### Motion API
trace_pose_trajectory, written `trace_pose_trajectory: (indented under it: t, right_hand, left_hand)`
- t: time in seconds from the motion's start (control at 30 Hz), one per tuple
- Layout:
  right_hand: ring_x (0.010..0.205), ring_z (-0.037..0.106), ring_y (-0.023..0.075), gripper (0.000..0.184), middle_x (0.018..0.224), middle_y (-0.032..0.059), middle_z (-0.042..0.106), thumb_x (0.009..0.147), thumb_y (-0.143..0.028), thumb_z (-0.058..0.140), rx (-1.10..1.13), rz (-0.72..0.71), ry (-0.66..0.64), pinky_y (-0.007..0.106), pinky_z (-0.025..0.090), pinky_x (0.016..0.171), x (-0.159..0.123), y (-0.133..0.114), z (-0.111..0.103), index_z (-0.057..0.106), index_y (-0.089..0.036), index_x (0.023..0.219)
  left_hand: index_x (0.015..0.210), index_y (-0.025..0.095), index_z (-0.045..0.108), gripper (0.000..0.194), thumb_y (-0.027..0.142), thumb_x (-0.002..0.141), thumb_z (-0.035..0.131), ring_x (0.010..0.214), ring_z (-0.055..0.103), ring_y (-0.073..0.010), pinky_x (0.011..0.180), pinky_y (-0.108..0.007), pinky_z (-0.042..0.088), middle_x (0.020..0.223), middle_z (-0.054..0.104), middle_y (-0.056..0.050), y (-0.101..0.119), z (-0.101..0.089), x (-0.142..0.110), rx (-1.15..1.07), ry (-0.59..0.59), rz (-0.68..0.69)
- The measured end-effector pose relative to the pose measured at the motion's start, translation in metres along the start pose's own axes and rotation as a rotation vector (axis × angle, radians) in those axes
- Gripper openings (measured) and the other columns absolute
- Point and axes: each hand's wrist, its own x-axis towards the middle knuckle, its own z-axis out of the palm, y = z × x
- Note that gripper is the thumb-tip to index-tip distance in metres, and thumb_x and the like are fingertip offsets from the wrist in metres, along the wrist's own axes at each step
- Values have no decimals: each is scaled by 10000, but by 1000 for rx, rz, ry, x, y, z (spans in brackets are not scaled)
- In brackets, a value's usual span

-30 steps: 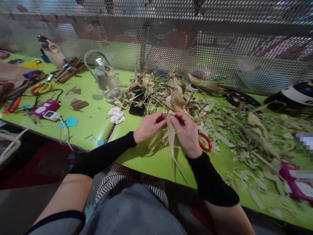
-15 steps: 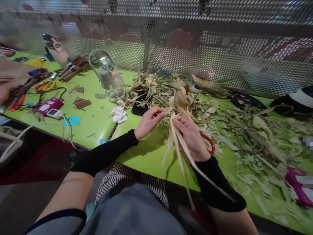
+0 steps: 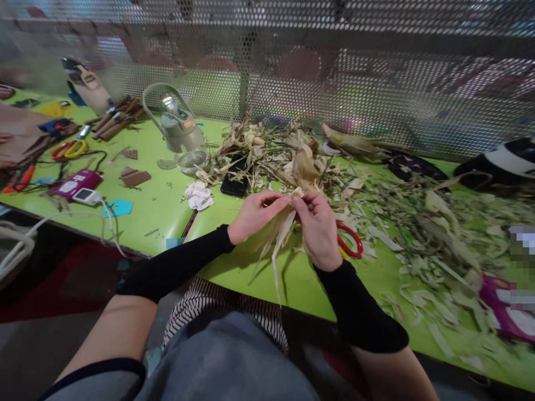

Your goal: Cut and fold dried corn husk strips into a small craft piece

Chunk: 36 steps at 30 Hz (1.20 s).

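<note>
Pale strips of corn husk (image 3: 283,231) are pinched at their upper end between my two hands and hang down over the green table. My left hand (image 3: 259,214) grips them with thumb and fingers from the left. Close against it, my right hand (image 3: 318,228) pinches the same bundle at its folded top. Red-handled scissors (image 3: 351,239) lie beside my right wrist, partly hidden by it. Just beyond my hands spreads a heap of dried corn husks (image 3: 303,164), and a black phone (image 3: 234,181) lies at its left edge.
A clear bottle with a loop handle (image 3: 179,128) and crumpled tissue (image 3: 198,196) stand left of the heap. Husk scraps (image 3: 418,223) cover the right side. Further left are a purple device (image 3: 79,182), scissors (image 3: 71,149) and brown rolls (image 3: 115,120). A perforated metal screen (image 3: 292,72) runs along the back.
My hands have come together at the top of the strips. The long strips that hung over my right wrist have swung left and now hang below my hands.
</note>
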Motion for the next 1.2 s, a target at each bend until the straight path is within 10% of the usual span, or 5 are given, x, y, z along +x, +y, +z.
trace_pose_trajectory:
  t: [0.7,0.9,1.2]
  right_hand:
    - [536,478,87,408,770,-42,576,765,-531,851,128,-34,50,227,401,446,1,2,5,584,-253,900]
    - [593,514,133,377,869,-3,603,935,-505,704,-126,-207,-64,283,462,489,0,3,-5,661,-300,1248]
    - [845,658,205,353,1028,65,680,983,-532,637,-266,-298,-68,343,564,657,1,5,-7,653,-257,1204]
  left_hand:
    - [922,132,773,189,308,922,705,672,639,-83,598,-188,516,829,753,-42,-2,2,2,-121,-55,-150]
    - [883,132,745,150,269,925,699,635,609,-67,591,-177,494,773,724,-17,2,2,2,-102,-58,-151]
    - [864,142,743,152,274,923,695,623,548,-69,646,-220,463,734,690,4,6,1,2,-8,-40,-126]
